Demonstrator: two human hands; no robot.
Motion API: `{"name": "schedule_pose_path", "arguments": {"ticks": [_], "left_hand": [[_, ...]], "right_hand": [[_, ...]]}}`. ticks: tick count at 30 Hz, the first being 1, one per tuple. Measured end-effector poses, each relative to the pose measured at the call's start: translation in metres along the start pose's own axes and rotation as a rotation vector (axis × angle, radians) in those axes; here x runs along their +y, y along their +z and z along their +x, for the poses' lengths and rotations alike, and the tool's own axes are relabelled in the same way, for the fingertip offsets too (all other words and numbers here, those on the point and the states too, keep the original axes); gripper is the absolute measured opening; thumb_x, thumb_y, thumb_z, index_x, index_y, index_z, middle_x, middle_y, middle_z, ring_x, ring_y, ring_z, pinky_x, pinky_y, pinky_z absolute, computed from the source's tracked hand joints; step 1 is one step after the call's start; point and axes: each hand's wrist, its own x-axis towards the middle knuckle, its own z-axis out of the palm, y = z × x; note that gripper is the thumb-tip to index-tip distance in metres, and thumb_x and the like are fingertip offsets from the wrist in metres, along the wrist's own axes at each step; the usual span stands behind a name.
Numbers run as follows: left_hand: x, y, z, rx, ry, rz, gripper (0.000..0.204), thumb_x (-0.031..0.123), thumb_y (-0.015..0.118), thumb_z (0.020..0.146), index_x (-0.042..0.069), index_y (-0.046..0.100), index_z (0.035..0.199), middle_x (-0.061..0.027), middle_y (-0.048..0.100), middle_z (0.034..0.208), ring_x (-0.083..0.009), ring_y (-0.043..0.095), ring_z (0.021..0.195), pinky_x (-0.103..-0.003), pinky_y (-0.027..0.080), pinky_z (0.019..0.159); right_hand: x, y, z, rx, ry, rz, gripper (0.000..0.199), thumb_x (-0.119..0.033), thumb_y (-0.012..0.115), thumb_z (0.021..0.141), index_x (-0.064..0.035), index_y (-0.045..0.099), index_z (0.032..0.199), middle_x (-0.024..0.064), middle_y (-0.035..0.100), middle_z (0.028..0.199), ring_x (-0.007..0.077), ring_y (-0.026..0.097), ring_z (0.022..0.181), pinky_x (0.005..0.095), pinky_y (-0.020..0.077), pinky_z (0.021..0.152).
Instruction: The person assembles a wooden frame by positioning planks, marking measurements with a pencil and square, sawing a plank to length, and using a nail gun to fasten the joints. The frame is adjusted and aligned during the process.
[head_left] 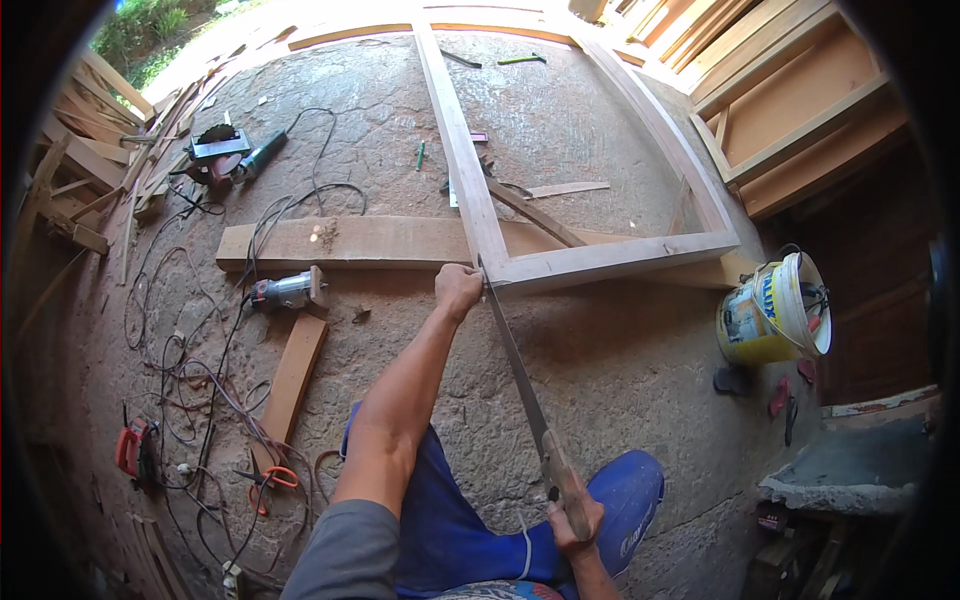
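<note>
A hand saw [520,375] with a long dark blade and a wooden handle runs from my lap up to the near left corner of a pale wooden frame [610,258]. My right hand [577,525] is wrapped round the saw's handle, between my knees. At the frame's corner, my left hand [459,290] is closed against the wood, its thumb side close to the blade's far end; its fingertips are partly hidden. Beneath the frame lies a thick wooden beam [345,240], which props this end off the floor.
A power tool [285,291], a circular saw [217,150], orange-handled scissors [275,485] and tangled cords lie on the left. To the right stands a white and yellow bucket [765,315] of tools, below stacked wooden frames [800,130]. A wood block [295,375] lies near my left arm.
</note>
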Motion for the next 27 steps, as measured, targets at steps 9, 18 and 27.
{"name": "schedule_pose_path", "arguments": {"ticks": [9, 18, 27], "left_hand": [[0.013, 0.034, -0.008, -0.023, 0.089, 0.052, 0.027, 0.028, 0.072, 0.086, 0.003, 0.082, 0.087, -0.0158, 0.075, 0.076, -0.0259, 0.073, 0.072, -0.038, 0.057, 0.070], [0.013, 0.020, -0.017, 0.019, 0.068, 0.071, 0.027, 0.031, 0.071, 0.084, 0.008, 0.083, 0.089, -0.0191, 0.077, 0.086, -0.0343, 0.076, 0.086, -0.043, 0.058, 0.083], [0.004, 0.009, 0.002, 0.013, 0.036, 0.046, 0.026, 0.030, 0.070, 0.084, 0.007, 0.082, 0.085, -0.0169, 0.075, 0.075, -0.0306, 0.077, 0.079, -0.040, 0.059, 0.078]], "right_hand": [[0.045, 0.060, 0.165, 0.120, -0.124, 0.046, 0.061, -0.003, 0.061, 0.080, 0.0012, 0.057, 0.140, 0.0268, 0.066, 0.129, 0.0418, 0.071, 0.101, 0.0417, 0.0598, 0.080], [0.050, 0.051, 0.080, 0.112, -0.193, -0.122, 0.062, -0.003, 0.063, 0.077, 0.0042, 0.059, 0.138, 0.0285, 0.069, 0.123, 0.0403, 0.074, 0.092, 0.0397, 0.0612, 0.073], [0.026, 0.044, 0.076, 0.071, -0.159, -0.101, 0.063, -0.005, 0.063, 0.079, -0.0007, 0.058, 0.142, 0.0261, 0.067, 0.130, 0.0365, 0.075, 0.088, 0.0386, 0.0604, 0.071]]}}
